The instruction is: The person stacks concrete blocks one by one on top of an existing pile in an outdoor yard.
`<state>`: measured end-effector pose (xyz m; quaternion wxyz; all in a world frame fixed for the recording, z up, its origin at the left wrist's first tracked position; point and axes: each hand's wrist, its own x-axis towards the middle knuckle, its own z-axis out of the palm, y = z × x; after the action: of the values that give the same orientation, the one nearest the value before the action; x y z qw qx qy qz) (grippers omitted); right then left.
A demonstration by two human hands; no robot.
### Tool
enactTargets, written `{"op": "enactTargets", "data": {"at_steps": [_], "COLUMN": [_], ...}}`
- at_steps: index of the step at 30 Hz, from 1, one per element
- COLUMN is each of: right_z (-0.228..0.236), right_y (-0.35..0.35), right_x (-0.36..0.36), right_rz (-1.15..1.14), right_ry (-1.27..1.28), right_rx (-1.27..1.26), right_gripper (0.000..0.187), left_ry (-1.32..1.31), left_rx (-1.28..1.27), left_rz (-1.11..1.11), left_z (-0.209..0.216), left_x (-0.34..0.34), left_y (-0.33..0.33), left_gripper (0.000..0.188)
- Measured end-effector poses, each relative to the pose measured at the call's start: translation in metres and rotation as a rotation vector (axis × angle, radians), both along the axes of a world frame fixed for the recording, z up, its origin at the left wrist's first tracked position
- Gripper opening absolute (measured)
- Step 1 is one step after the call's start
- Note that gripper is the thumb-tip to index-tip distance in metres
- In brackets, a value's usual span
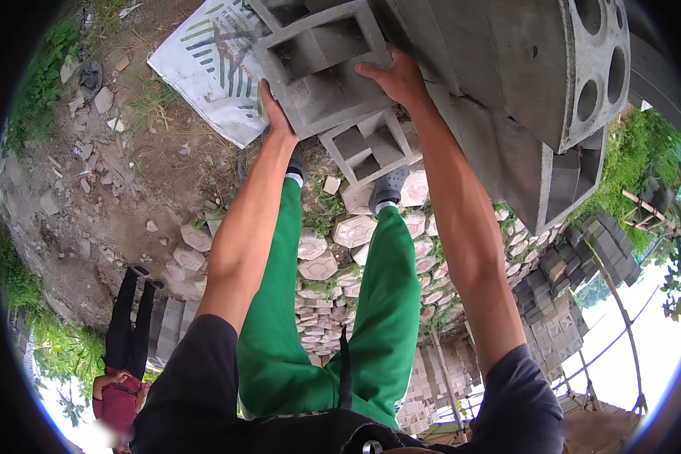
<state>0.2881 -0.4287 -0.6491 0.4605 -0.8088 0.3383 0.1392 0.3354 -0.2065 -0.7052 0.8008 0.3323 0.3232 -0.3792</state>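
Note:
My left hand [278,115] presses against the left side of a grey hollow concrete block [310,113], its fingers partly hidden along the edge. On the block's right side my right hand [398,79] grips, thumb over the top face and the other fingers out of sight. The block's square cavities face up at me. Just nearer lies another hollow block [378,172], close to my right shoe [390,185]. A third hollow block [280,13] shows partly beyond the held one. To the left, a white printed sack [216,72] lies on the ground.
Large grey concrete pieces [499,68], one end with round holes, rise close on my right. Hexagonal stones [318,266] pave the ground around my legs; rubble [102,98] covers the dirt at left. Block stacks [552,329] stand behind right. A person [121,386] stands behind left.

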Motion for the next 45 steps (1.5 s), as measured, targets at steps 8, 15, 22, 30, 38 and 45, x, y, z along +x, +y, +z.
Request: {"op": "enactTargets", "data": {"at_steps": [8, 15, 22, 30, 38, 45], "right_z": [0.007, 0.055, 0.086, 0.127, 0.229, 0.324], "right_y": [-0.001, 0.072, 0.138, 0.185, 0.171, 0.109], "right_x": [0.018, -0.088, -0.302, -0.325, -0.329, -0.488], "right_rz": [0.073, -0.244, -0.35, -0.858, -1.057, -1.063], "right_ry": [0.031, -0.136, 0.407, 0.334, -0.052, -0.082], "right_rx": [-0.218, -0.083, 0.045, 0.479, 0.627, 0.253], "right_gripper": [0.07, 0.063, 0.067, 0.063, 0.032, 0.032], "left_ry": [-0.061, -0.093, -0.031, 0.083, -0.11, -0.245], "left_rx": [-0.109, -0.019, 0.104, 0.273, 0.51, 0.338], "left_rz": [0.086, 0.004, -0.24, -0.226, -1.367, -1.851], "left_z": [-0.029, -0.012, 0.002, 0.042, 0.203, 0.363], "left_x": [-0.003, 0.033, 0.052, -0.007, -0.211, -0.387], "left_y": [-0.025, -0.021, -0.03, -0.043, -0.021, -0.088], "left_gripper": [0.065, 0.055, 0.055, 0.071, 0.068, 0.04]}}
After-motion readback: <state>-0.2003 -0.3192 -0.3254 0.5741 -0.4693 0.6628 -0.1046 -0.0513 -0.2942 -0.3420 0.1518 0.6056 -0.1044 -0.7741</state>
